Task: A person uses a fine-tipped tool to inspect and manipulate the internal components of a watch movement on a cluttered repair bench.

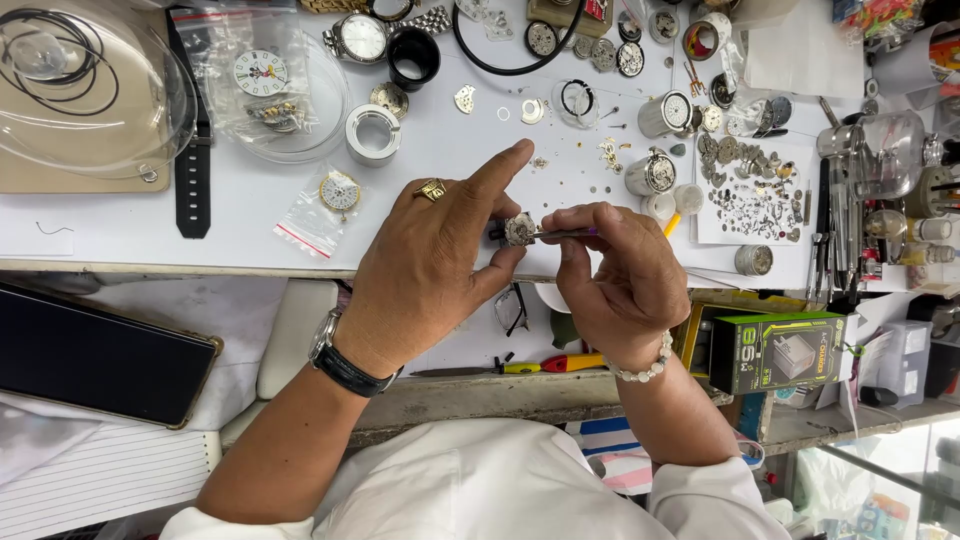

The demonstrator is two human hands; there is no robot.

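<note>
A white bench (120, 215) strewn with watch parts fills the view. Near its front edge, the left hand (435, 265) pinches a small round watch movement (519, 229) between thumb and middle finger, index finger stretched out above it. Just right of the movement, the right hand (620, 275) is closed around slim tweezers (560, 233), whose tip touches it. A bagged dial (339, 192) lies left of the movement.

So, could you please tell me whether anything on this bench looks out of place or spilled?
Nothing looks spilled. Tiny watch parts lie scattered on a white sheet right of the hands, loose but contained. The left hand holds a small watch movement; the right hand applies a tool.
</note>
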